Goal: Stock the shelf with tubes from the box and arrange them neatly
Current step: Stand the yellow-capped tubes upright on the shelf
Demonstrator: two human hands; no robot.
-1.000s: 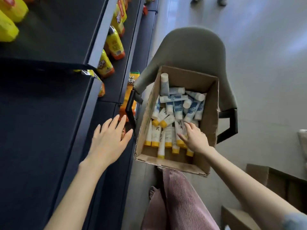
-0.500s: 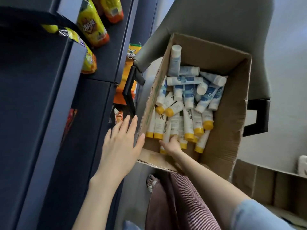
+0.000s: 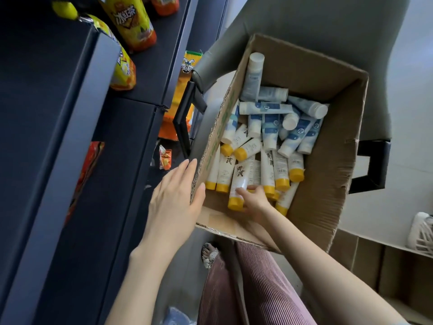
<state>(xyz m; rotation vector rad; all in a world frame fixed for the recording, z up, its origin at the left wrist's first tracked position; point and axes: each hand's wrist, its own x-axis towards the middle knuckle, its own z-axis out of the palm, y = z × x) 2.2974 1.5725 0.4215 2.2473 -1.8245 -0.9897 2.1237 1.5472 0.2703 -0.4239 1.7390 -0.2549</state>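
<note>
- Cardboard box [image 3: 332,146] on the grey chair [image 3: 328,24] holds the tubes
- Bottle [image 3: 131,26] reads 冰红茶
- Left hand [image 3: 178,198], fingers open, now touches the box wall
- Right hand [image 3: 254,201] has closed around a yellow-capped tube [image 3: 241,178] marked 芪

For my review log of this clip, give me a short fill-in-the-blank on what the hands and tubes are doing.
1. The right hand grips a white tube with a ____ cap.
2. The left hand rests on the ____ wall of the cardboard box.
3. The blue-and-white tubes lie at the box's ____ end.

Missing words: yellow; left; far
</note>
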